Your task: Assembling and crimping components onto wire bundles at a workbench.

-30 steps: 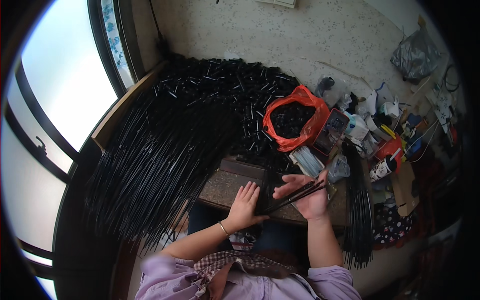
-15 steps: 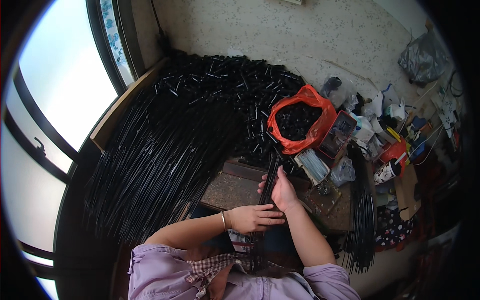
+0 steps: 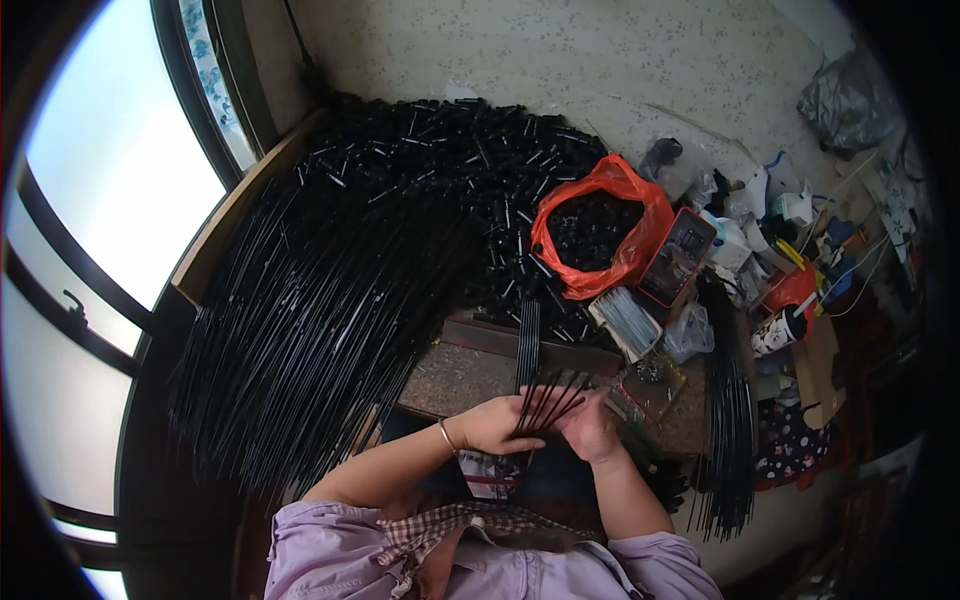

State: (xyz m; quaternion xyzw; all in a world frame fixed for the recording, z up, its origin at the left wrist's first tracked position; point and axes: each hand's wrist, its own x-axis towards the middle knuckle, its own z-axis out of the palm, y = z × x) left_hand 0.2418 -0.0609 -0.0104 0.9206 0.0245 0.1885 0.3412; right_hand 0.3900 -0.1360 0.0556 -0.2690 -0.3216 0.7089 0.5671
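My left hand (image 3: 490,424) is closed around the lower ends of several thin black rods (image 3: 548,406), which fan out up and to the right. Close beside it, my right hand (image 3: 592,430) is turned palm up, its fingers stretched out behind the rods and partly hidden by them. Just above the hands, a flat row of similar black rods (image 3: 529,340) lies across a dark raised strip (image 3: 583,357) on the worktable (image 3: 450,378). Its lower ends run behind my left hand, so I cannot tell whether I also hold them.
Long black rods (image 3: 300,330) cover the left side, with short black pieces (image 3: 440,150) heaped behind. On the right are a red plastic bag (image 3: 655,225) of small black parts, a red-rimmed box (image 3: 680,255), a box of pale sticks (image 3: 628,322), hanging rods (image 3: 725,430) and a patterned cup (image 3: 775,335).
The bundle no longer stands upright through both hands. A row of rods now lies over the strip, and other rods fan out from my left hand. My right hand has moved lower and opened.
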